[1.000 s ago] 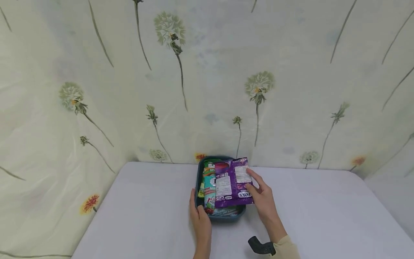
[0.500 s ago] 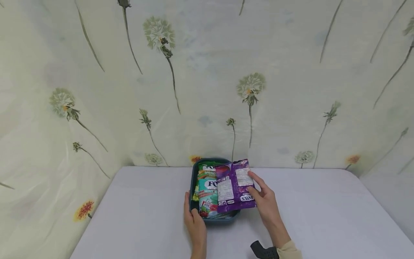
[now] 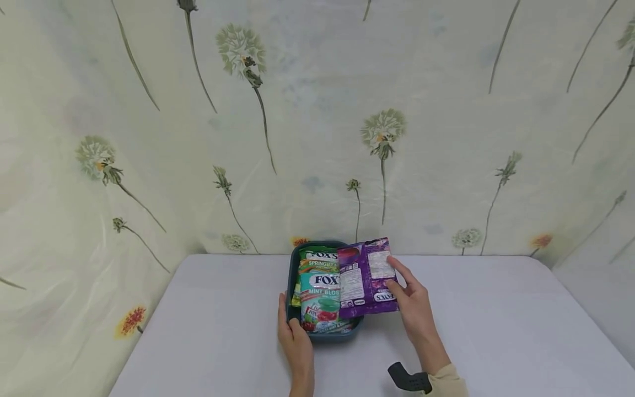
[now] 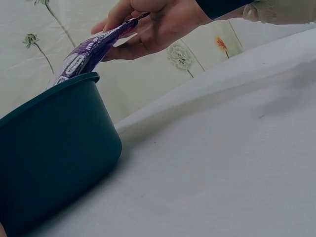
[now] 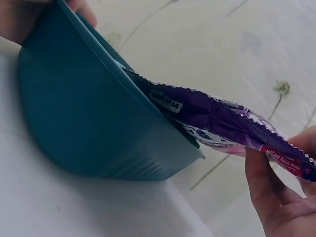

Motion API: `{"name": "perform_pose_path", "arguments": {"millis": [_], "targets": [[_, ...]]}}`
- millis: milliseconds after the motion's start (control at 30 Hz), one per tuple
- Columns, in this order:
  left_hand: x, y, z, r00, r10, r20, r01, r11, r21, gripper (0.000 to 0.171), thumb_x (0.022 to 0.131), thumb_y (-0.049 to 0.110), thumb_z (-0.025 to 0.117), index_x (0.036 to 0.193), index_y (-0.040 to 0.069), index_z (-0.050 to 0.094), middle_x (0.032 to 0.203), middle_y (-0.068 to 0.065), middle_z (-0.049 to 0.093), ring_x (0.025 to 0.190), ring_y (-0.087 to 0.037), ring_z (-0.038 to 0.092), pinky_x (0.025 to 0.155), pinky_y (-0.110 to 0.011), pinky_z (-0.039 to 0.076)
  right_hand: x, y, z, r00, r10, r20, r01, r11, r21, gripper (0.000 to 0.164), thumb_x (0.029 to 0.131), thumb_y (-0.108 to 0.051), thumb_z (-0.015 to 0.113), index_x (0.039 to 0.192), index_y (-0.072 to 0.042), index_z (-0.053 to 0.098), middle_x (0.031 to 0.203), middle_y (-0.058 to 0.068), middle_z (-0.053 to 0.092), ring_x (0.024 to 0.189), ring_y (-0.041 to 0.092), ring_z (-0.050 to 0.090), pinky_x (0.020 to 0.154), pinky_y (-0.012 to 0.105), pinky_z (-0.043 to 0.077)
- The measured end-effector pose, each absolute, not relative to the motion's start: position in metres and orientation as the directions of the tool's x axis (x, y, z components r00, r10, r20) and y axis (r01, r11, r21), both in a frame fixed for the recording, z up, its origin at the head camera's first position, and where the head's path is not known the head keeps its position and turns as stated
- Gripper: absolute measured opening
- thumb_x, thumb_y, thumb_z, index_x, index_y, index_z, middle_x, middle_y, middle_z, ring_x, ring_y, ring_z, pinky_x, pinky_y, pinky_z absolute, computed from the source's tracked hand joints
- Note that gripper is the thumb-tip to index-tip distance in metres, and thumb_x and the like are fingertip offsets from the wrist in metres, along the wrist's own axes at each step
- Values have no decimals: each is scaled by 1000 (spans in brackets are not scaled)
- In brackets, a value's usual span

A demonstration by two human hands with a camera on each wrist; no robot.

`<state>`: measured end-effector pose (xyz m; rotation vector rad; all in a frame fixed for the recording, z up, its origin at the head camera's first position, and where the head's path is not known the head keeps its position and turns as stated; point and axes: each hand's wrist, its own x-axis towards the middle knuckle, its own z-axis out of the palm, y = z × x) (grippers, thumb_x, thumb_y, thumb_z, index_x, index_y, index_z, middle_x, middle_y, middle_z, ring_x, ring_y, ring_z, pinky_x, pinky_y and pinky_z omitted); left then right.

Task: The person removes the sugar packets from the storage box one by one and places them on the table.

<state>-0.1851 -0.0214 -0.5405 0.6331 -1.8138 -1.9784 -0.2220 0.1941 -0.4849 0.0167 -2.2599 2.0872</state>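
Observation:
A purple candy bag (image 3: 368,277) is pinched at its right side between the thumb and fingers of my right hand (image 3: 415,309). In the right wrist view the purple bag (image 5: 207,116) slants over the rim of a teal plastic basin (image 5: 94,98). My left hand (image 3: 296,336) grips the near left wall of the basin (image 3: 331,337), thumb at the rim. Inside lie a mint-blue candy bag (image 3: 319,303) and a green candy bag (image 3: 317,258) behind it. The purple bag covers the basin's right part.
The basin stands on a table with a white cloth (image 3: 213,331), near its back edge. A curtain with dandelion prints (image 3: 307,110) hangs right behind the table. A black strap piece (image 3: 409,379) sits at the right sleeve.
My right hand has moved the purple bag rightward relative to the basin, showing more of the mint-blue and green bags. My left hand keeps its grip on the basin. The head view has shifted slightly.

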Motion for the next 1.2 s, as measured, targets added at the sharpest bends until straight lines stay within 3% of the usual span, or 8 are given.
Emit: {"name": "perform_pose_path", "arguments": {"millis": [767,1200], "targets": [[-186,-25,-541,-806,-589,-61,16,-125,992,53,97,5,31,147,20,34,154,2,32,145,-22,23,116,-48,24,-223,214,-481,-997,60,57,-60,-49,-997,54,95,-23,55,146,-22,37,159,8,13,98,-1,63,76,17,55],[-184,-39,-542,-797,-599,-72,0,-119,993,52,96,5,30,146,20,36,153,-2,34,144,-24,25,115,-50,25,-225,218,-489,-995,95,22,-31,-94,-995,55,94,-22,56,145,-22,38,160,2,13,106,-5,56,80,14,53]]}}
